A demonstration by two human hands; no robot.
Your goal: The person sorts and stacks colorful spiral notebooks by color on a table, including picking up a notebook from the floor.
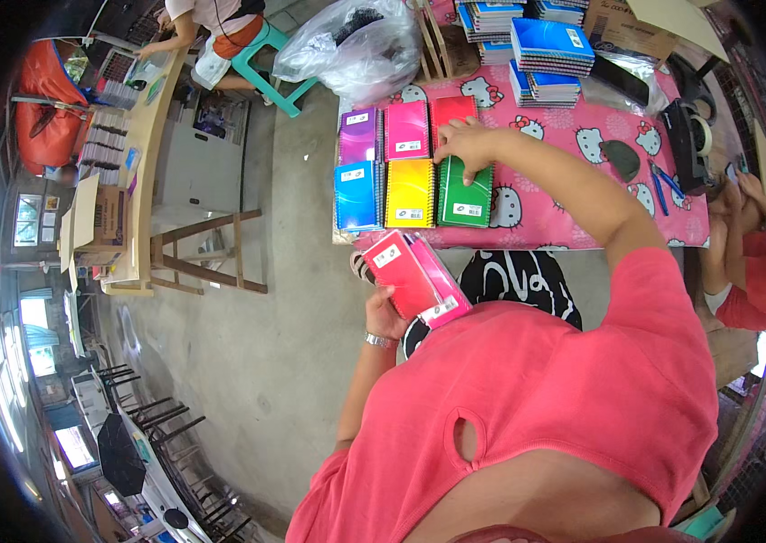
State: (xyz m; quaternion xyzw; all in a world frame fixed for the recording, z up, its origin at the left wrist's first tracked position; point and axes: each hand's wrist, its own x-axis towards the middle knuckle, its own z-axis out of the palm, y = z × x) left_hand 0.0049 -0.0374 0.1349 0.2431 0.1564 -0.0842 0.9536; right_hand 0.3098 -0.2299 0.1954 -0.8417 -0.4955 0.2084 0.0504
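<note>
In my left hand [385,317] is a small stack of spiral notebooks, with a red notebook [398,271] on top and a pink notebook [442,282] showing beneath it. My right hand [464,147] reaches over the table, fingers apart, touching where a red notebook [453,110] meets a green notebook [466,201]. Beside these, in two rows, lie a purple notebook [358,140], a pink notebook [406,136], a blue notebook [357,206] and a yellow notebook [410,188]. Part of the red one is hidden by my hand.
A pink patterned cloth [555,213] covers the table. Stacked blue notebooks [550,50], a phone [620,80], blue-handled scissors [661,188] and a tape dispenser [686,145] lie toward the right. A plastic bag [351,54] stands behind. Other people sit at far left and right.
</note>
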